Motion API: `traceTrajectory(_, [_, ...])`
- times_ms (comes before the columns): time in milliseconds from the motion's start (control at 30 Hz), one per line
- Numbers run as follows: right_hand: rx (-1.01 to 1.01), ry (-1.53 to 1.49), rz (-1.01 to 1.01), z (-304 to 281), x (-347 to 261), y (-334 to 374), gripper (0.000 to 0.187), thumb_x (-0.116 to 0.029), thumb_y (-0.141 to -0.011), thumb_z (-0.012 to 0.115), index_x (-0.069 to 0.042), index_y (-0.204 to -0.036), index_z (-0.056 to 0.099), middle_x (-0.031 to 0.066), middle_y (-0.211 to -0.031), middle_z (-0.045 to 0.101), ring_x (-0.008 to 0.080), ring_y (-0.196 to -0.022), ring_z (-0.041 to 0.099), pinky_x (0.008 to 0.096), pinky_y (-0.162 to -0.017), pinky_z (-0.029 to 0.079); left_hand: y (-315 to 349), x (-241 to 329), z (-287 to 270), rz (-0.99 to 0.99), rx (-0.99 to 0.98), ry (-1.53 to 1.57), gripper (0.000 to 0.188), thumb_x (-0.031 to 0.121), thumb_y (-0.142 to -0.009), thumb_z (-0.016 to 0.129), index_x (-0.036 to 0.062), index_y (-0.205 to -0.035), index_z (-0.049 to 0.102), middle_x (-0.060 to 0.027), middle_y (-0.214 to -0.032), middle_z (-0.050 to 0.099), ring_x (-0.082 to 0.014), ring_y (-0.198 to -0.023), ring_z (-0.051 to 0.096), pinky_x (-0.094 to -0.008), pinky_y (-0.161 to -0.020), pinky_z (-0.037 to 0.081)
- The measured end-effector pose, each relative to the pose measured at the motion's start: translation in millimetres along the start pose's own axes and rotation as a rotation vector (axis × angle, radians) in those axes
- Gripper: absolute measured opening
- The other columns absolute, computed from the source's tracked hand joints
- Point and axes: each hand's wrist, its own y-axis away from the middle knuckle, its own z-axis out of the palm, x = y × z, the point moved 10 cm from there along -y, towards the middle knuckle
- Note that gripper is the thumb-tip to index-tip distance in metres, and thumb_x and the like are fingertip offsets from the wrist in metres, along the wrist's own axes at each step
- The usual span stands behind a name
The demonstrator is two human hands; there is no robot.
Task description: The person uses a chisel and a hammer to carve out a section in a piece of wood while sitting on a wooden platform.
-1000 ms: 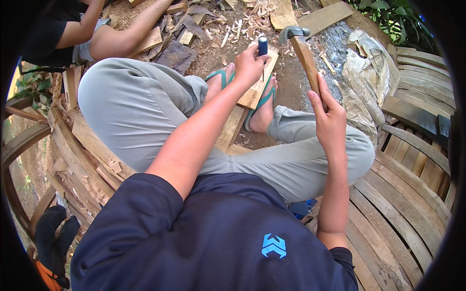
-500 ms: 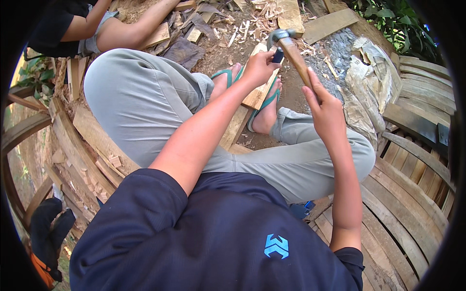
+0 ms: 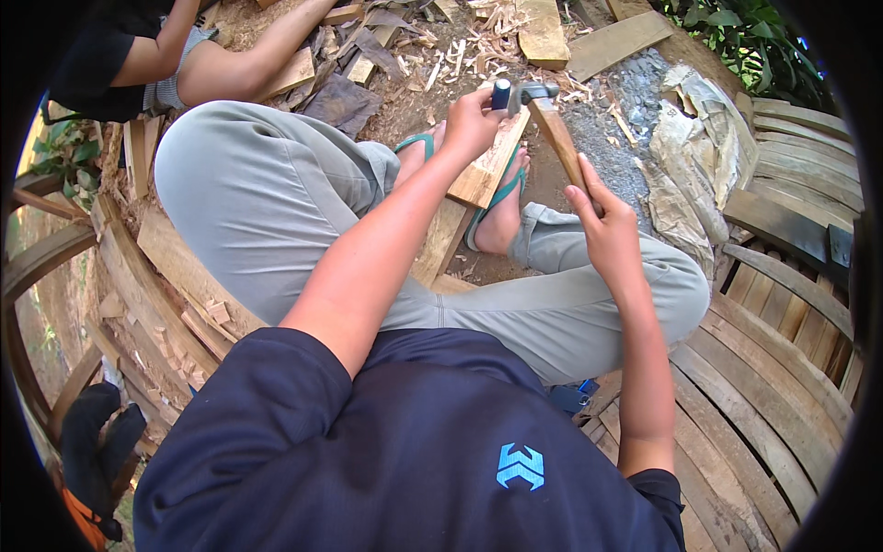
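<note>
Left hand (image 3: 472,126): fingers closed round a blue handle (image 3: 500,94), roughly upright, end protruding; lower part hidden. Right hand (image 3: 607,218): fingers wrapped on a hammer (image 3: 556,135), long axis slanting up-left from them, head just beside the handle; contact unclear. Board (image 3: 489,177): beneath left fingers, the nearer hand.

Your hammer handle (image 3: 558,136) is brown, your other tool handle (image 3: 500,95) is dark blue, your trousers (image 3: 258,202) are pale grey, sandal straps (image 3: 507,189) green.
</note>
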Motion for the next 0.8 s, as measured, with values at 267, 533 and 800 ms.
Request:
traceTrajectory(267, [0.078,-0.076,0.071,-24,6,-4,0.051,-0.022,-0.101,0.069,-0.006,-0.147,0.055,0.0184,-0.12,0.075,0.0071,-0.099,0.061,0.0279,-0.088,0.051,1,-10,4,-0.061,-0.019,0.025,0.029,0.004,-0.091,0.073,-0.0031,-0.118,0.07,-0.0145,-0.109,0.077,-0.0173,-0.1,0.074,-0.0316,-0.087,0.057])
traceTrajectory(533, [0.026,0.054,-0.04,-27,-31,-20,0.048,-0.025,-0.101,0.068,-0.01,-0.146,0.058,0.0247,-0.109,0.073,0.0127,-0.089,0.067,0.0313,-0.082,0.053,3,-11,5,-0.055,-0.031,-0.029,0.028,0.006,-0.091,0.073,-0.0002,-0.118,0.07,-0.0124,-0.106,0.078,-0.0154,-0.095,0.074,-0.0312,-0.082,0.057])
traceTrajectory(800, [-0.118,0.41,-0.098,-5,-60,-49,0.045,-0.035,-0.1,0.064,-0.02,-0.143,0.061,0.0289,-0.088,0.068,0.046,-0.083,0.068,0.0476,-0.074,0.053,-1,-6,4,-0.002,0.022,-0.127,0.027,0.014,-0.084,0.079,0.0005,-0.107,0.074,-0.0192,-0.095,0.077,-0.0274,-0.086,0.077,-0.0379,-0.076,0.058])
